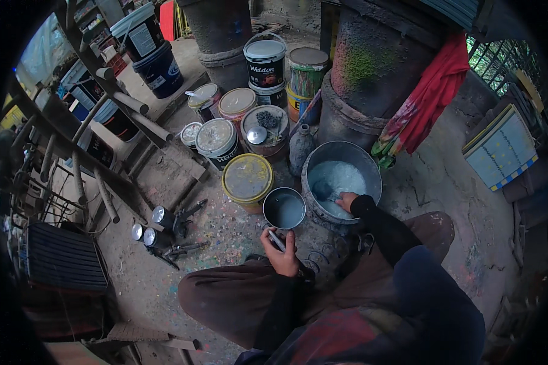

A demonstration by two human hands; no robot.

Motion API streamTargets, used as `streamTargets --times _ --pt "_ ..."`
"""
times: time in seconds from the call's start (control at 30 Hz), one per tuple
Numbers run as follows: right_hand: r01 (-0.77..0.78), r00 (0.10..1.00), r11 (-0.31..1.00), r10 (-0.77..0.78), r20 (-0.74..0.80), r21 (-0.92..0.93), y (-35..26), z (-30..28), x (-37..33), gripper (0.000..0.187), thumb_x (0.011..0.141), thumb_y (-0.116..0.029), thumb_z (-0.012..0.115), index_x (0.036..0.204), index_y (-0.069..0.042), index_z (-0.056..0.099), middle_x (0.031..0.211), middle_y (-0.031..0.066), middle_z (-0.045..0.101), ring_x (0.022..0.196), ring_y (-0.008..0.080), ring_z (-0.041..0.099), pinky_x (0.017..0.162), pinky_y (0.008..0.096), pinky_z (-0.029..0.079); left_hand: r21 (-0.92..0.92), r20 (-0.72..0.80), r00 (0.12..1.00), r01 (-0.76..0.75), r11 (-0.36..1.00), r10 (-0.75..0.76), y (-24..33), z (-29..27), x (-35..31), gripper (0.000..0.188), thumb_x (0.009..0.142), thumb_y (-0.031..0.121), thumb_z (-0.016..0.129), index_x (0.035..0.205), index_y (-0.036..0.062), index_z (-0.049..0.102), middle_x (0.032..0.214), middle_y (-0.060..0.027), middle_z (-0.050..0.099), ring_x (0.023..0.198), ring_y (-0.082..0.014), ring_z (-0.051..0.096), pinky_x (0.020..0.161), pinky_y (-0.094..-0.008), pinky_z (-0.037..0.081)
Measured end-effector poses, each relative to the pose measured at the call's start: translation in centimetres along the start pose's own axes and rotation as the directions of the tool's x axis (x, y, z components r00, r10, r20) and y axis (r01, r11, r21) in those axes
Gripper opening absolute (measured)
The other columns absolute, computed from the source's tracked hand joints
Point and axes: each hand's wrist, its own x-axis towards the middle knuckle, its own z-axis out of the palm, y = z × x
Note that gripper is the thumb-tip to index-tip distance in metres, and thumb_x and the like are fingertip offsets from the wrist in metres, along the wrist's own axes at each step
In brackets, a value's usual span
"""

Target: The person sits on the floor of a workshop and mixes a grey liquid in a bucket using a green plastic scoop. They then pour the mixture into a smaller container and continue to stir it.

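Observation:
My left hand (281, 253) is closed round the handle of a small metal saucepan (301, 219), which has cloudy grey-blue liquid in it. To its right stands a big metal pot (379, 180) with pale, foamy liquid (351, 176). Over the pot's near rim reaches my right hand (347, 201), fingers bent down at the liquid. They look closed, but what they hold is hidden; a dark patch shows in the liquid beside them. A yellow-rimmed paint bucket (248, 177) stands just beyond the saucepan. Behind the pot is a grimy grey bottle (301, 149).
Several lidded paint buckets (216, 137) crowd the far side, before large dark drums (362, 67). A red cloth (429, 100) hangs at the right. Spray guns with metal cups (164, 234) lie on the paint-specked floor at left, near a wooden frame (106, 194).

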Motion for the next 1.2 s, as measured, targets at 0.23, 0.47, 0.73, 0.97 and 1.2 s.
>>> streamTargets --times 0.23,0.47,0.73,0.97,1.2 --pt "-0.036 0.999 0.993 0.034 -0.016 -0.115 0.3 -0.1 0.3 0.037 0.091 -0.033 0.045 0.095 -0.002 0.063 0.094 0.0211 0.062 0.091 0.0380 0.059 0.080 0.0451 0.045 -0.014 0.009 1.000 0.025 1.000 -0.025 0.5 0.2 -0.1 0.038 0.082 0.013 0.066 0.109 0.0057 0.041 0.083 -0.0036 0.047 0.057 -0.0078 0.046 0.047 -0.0208 0.036" --pt "0.070 0.945 0.969 0.012 -0.326 0.239 1.3 0.9 1.6 0.042 0.093 -0.037 0.040 0.089 -0.003 0.064 0.080 0.0174 0.063 0.078 0.0330 0.061 0.069 0.0409 0.047 0.016 0.039 0.998 0.040 0.999 -0.040 0.1 -0.2 0.0 0.042 0.082 0.012 0.065 0.115 0.0093 0.039 0.087 -0.0009 0.047 0.067 -0.0078 0.046 0.048 -0.0203 0.039" --pt "-0.171 0.980 0.260 0.147 0.136 0.950 -2.9 -4.3 -1.2 0.045 0.093 -0.052 0.035 0.088 -0.011 0.054 0.054 -0.0045 0.029 0.040 0.0054 0.021 0.038 0.0232 0.019 0.052 0.033 0.999 -0.001 0.999 -0.001 -0.5 -0.5 0.1 0.042 0.083 0.012 0.065 0.116 0.0087 0.039 0.086 -0.0012 0.047 0.066 -0.0078 0.047 0.047 -0.0202 0.039" --pt "0.054 0.959 0.774 0.135 -0.248 0.631 3.1 0.2 1.5 0.041 0.092 -0.041 0.043 0.091 -0.003 0.058 0.066 0.0113 0.055 0.056 0.0249 0.051 0.052 0.0360 0.041 0.007 0.061 0.998 0.025 1.000 -0.026 -0.4 0.4 0.0 0.042 0.083 0.011 0.064 0.116 0.0087 0.039 0.085 -0.0017 0.047 0.065 -0.0078 0.046 0.047 -0.0203 0.039" --pt "-0.224 0.966 0.970 0.234 -0.108 0.097 -0.3 -0.6 0.5 0.036 0.085 -0.031 0.056 0.094 0.004 0.061 0.095 0.0254 0.061 0.093 0.0395 0.058 0.083 0.0446 0.045 0.014 0.038 0.999 0.024 1.000 -0.025 -0.5 -0.4 0.0 0.043 0.083 0.011 0.065 0.117 0.0090 0.038 0.087 -0.0022 0.046 0.066 -0.0083 0.046 0.048 -0.0208 0.039"
